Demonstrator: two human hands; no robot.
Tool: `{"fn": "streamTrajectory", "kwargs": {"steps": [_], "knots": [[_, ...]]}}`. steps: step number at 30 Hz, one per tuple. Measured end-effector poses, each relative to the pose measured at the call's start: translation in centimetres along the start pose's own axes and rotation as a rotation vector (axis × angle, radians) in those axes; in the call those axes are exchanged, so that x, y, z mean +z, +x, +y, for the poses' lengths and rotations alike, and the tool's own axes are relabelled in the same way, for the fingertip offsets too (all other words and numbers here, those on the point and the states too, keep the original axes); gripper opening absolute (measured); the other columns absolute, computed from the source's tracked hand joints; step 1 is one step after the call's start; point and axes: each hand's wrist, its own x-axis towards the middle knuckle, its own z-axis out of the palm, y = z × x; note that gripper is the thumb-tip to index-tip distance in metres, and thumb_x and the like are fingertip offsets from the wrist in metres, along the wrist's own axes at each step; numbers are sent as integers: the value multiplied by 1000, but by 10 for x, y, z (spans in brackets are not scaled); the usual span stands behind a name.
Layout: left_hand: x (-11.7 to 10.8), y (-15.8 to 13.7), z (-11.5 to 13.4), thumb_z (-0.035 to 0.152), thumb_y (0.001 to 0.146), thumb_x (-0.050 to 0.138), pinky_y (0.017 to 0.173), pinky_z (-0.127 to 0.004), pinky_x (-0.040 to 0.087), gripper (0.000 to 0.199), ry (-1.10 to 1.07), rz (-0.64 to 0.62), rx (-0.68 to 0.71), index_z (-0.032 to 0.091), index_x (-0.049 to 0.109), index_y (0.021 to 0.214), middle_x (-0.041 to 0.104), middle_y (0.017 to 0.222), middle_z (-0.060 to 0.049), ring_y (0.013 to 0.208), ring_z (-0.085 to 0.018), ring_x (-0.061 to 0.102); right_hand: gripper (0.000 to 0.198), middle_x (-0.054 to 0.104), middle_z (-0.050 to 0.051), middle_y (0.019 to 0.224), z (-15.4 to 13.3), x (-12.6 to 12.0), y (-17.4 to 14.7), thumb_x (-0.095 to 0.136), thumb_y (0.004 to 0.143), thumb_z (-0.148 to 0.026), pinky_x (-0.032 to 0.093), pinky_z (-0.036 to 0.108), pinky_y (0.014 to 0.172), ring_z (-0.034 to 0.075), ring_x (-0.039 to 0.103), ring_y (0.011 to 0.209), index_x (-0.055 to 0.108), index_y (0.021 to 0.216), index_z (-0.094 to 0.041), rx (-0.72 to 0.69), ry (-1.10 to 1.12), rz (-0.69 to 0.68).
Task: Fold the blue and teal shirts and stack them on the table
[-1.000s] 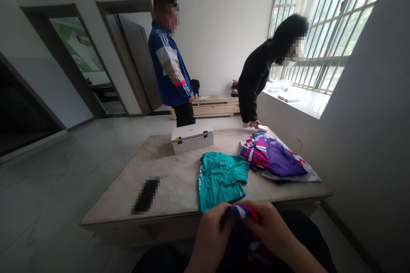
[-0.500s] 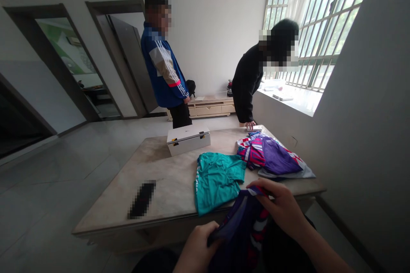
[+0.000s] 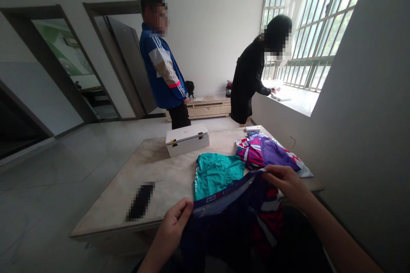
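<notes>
A dark purple garment with red and white stripes hangs stretched between my two hands at the near edge of the table. My left hand pinches its waistband at the left end. At the right end my right hand grips the same band, raised a little over the table's edge. Just beyond the garment a teal garment lies flat on the table. A pile of pink, purple and white clothes sits to its right.
A white box stands at the table's far side, a small white object at the far right corner, a dark flat object near the left front. Two people stand beyond the table, one in a blue jacket, one in black at the windowsill.
My hands have moved apart and up, spreading the purple garment's waistband wide. The person in black has straightened from the table and turned to the windowsill.
</notes>
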Motion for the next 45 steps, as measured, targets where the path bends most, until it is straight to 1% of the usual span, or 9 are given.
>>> {"fn": "streamTrajectory", "kwargs": {"steps": [7, 12, 19, 21, 25, 32, 35, 39, 45], "knots": [[2, 10, -10, 70, 93, 47, 65, -25, 35, 56, 86, 47, 103, 18, 53, 74, 43, 71, 2, 70, -15, 40, 35, 61, 0, 69, 18, 1, 11, 71, 84, -50, 37, 26, 61, 14, 49, 65, 73, 82, -15, 62, 92, -35], [-7, 14, -14, 78, 77, 64, 63, -24, 34, 61, 18, -95, 107, 17, 56, 79, 46, 72, 2, 69, -15, 41, 36, 68, 2, 74, 33, 1, 14, 73, 83, -50, 41, 27, 65, 15, 55, 68, 75, 86, -14, 90, 98, -49], [-15, 13, -25, 59, 71, 82, 67, -23, 39, 49, -90, -280, 31, 16, 62, 84, 55, 76, 1, 74, -16, 50, 42, 70, 3, 72, 49, 10, 12, 77, 78, -57, 40, 26, 59, 14, 58, 63, 75, 84, -15, 124, 162, -15], [-18, 20, -28, 60, 70, 82, 65, -24, 39, 49, -55, -175, 15, 16, 64, 81, 58, 74, 0, 72, -16, 51, 45, 68, 2, 69, 52, 13, 12, 78, 76, -59, 39, 25, 56, 14, 57, 60, 75, 84, -15, 163, 179, 2], [-15, 36, -24, 66, 69, 78, 62, -24, 39, 52, 88, 241, 49, 16, 65, 74, 60, 67, -1, 67, -17, 52, 48, 66, 1, 65, 51, 18, 12, 82, 71, -60, 41, 24, 54, 12, 56, 57, 72, 81, -15, 226, 216, 5], [33, 41, -9, 62, 79, 75, 54, -19, 34, 47, -196, 407, 78, 16, 63, 82, 59, 64, 3, 56, -9, 47, 47, 70, 1, 70, 34, 59, -8, 85, 70, -59, 54, 25, 60, 15, 65, 60, 67, 84, -18, 278, 421, 121], [66, 37, -4, 60, 78, 77, 52, -18, 32, 48, -331, 335, 40, 16, 60, 81, 55, 62, 5, 54, -7, 44, 48, 73, 4, 75, 29, 90, -21, 85, 70, -60, 58, 29, 65, 18, 69, 65, 66, 86, -18, 304, 473, 61], [99, 29, 2, 55, 79, 78, 62, -22, 45, 43, -376, 168, 55, 15, 63, 89, 68, 76, -2, 67, -14, 61, 50, 72, 5, 80, 29, 121, -28, 84, 69, -61, 58, 32, 69, 21, 70, 71, 66, 87, -18, 254, 494, -15], [106, 18, -5, 45, 91, 68, 84, -33, 55, 31, -171, 153, 115, 18, 73, 104, 77, 98, -9, 92, -25, 72, 49, 70, 5, 82, 32, 124, -28, 77, 77, -65, 57, 34, 70, 24, 70, 78, 65, 91, -19, 198, 398, -64]]}}
